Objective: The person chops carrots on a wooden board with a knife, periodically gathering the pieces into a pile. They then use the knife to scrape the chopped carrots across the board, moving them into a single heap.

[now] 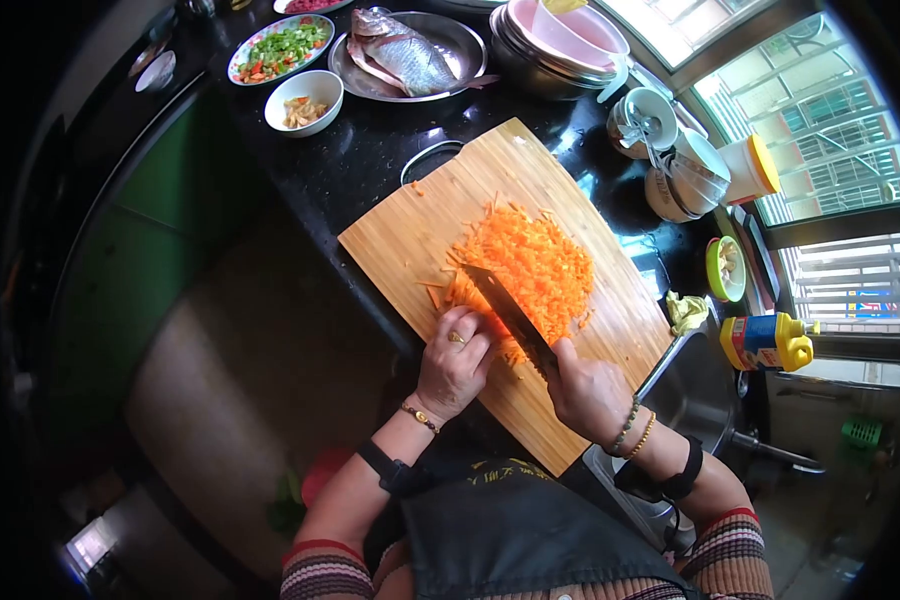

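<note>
A wooden cutting board [410,235] lies at an angle on the dark counter. Chopped carrot [535,255] is heaped on its middle. My right hand [592,392] is wrapped round the handle of a dark knife [510,315], whose blade crosses the lower left side of the heap. Beside the blade, my left hand [457,362] has its fingers curled and pressed on carrot strips [457,292] near the board's left edge. The fingertips of my left hand are partly hidden.
Behind the board stand a white bowl [320,88], a plate of chopped vegetables [288,45], a steel plate with a fish [405,58] and stacked basins [570,45]. To the right are bowls [690,175], a yellow bottle [760,342] and a sink [695,385].
</note>
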The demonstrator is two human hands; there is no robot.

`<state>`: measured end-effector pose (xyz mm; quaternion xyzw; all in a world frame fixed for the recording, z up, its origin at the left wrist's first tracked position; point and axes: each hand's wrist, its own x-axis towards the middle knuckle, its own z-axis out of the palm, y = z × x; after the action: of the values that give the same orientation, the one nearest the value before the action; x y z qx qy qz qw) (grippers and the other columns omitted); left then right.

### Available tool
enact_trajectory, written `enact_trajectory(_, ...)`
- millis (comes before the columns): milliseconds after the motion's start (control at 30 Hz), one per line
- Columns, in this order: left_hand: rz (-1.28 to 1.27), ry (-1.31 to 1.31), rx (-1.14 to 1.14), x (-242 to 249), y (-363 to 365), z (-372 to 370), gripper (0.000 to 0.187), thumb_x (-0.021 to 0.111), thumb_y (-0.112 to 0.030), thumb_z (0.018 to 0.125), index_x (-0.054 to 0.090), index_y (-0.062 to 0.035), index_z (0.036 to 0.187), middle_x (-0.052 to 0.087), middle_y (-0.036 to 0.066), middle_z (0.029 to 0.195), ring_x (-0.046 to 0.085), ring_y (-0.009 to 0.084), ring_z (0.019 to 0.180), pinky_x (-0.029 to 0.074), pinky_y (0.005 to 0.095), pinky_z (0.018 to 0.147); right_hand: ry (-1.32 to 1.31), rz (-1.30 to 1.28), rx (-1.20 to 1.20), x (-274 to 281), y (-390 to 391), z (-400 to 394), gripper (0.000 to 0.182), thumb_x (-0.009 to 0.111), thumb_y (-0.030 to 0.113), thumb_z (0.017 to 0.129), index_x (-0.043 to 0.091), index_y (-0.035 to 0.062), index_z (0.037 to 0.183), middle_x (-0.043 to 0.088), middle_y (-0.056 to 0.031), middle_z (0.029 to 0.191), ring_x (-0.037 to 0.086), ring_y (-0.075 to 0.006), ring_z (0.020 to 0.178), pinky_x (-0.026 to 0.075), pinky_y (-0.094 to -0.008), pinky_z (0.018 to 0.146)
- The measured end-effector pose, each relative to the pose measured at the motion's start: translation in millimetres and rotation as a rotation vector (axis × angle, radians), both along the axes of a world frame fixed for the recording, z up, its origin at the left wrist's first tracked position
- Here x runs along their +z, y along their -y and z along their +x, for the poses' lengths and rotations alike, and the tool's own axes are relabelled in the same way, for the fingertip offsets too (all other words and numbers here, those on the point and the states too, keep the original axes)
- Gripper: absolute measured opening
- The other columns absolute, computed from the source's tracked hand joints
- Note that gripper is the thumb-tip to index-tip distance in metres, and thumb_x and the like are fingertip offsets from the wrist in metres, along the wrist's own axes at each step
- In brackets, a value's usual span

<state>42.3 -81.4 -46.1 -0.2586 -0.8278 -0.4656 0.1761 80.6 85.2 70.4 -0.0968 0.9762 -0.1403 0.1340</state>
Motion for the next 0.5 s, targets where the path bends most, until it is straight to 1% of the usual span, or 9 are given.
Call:
enact_trajectory(33,-0.002,0.003,-0.005,1,1,0,0.028,0.071,0.002,0.064,0.063,-0.0063,0.090,0.058,0.007,0.095,0.055,0.0298,0.094,0.048,0.0370,0.081,0.030,0.020,0.000,1,1,-2,0.013,0.051,0.010,0.082,0.041,0.0019,0.082,0.051,-0.0174,0.049,0.055,-0.0362,0.047,0.042,-0.0477,0.045)
enact_trajectory(200,-0.012,0.004,0.006,-2,1,1,0.024,0.071,0.001,0.064,0.064,-0.0065,0.086,0.060,0.007,0.096,0.056,0.0296,0.095,0.049,0.0364,0.081,0.086,0.061,0.017,1,9,-14,0.012,0.050,0.008,0.080,0.041,0.0006,0.082,0.053,-0.0168,0.050,0.057,-0.0353,0.048,0.044,-0.0464,0.045)
enact_trajectory(300,-0.023,0.017,-0.008,-7,2,2,0.022,0.070,0.001,0.064,0.064,-0.0057,0.083,0.060,0.007,0.095,0.056,0.0298,0.095,0.049,0.0363,0.081,0.072,0.044,0.011,-14,13,-15,0.013,0.052,0.008,0.079,0.041,0.0011,0.082,0.054,-0.0162,0.050,0.057,-0.0345,0.047,0.045,-0.0459,0.045)
enact_trajectory(367,-0.033,0.019,-0.018,-9,3,2,0.021,0.069,0.002,0.064,0.063,-0.0053,0.082,0.060,0.007,0.095,0.056,0.0299,0.096,0.050,0.0364,0.081,0.041,0.007,-0.040,-27,15,-13,0.014,0.052,0.012,0.083,0.043,0.0017,0.087,0.053,-0.0188,0.052,0.056,-0.0372,0.048,0.043,-0.0476,0.046)
enact_trajectory(467,-0.056,0.001,-0.033,-7,2,1,0.021,0.068,0.003,0.063,0.062,-0.0044,0.082,0.058,0.009,0.096,0.055,0.0313,0.097,0.049,0.0372,0.081,-0.031,0.012,-0.067,-33,13,-4,0.014,0.053,0.012,0.083,0.043,0.0022,0.087,0.053,-0.0191,0.052,0.056,-0.0374,0.048,0.043,-0.0479,0.046)
enact_trajectory(500,-0.049,-0.008,-0.029,-8,1,1,0.023,0.069,0.002,0.063,0.060,-0.0046,0.084,0.056,0.011,0.098,0.054,0.0325,0.098,0.048,0.0381,0.082,-0.038,0.011,-0.074,-34,11,-5,0.014,0.053,0.012,0.083,0.043,0.0022,0.087,0.053,-0.0191,0.052,0.056,-0.0374,0.048,0.043,-0.0479,0.046)
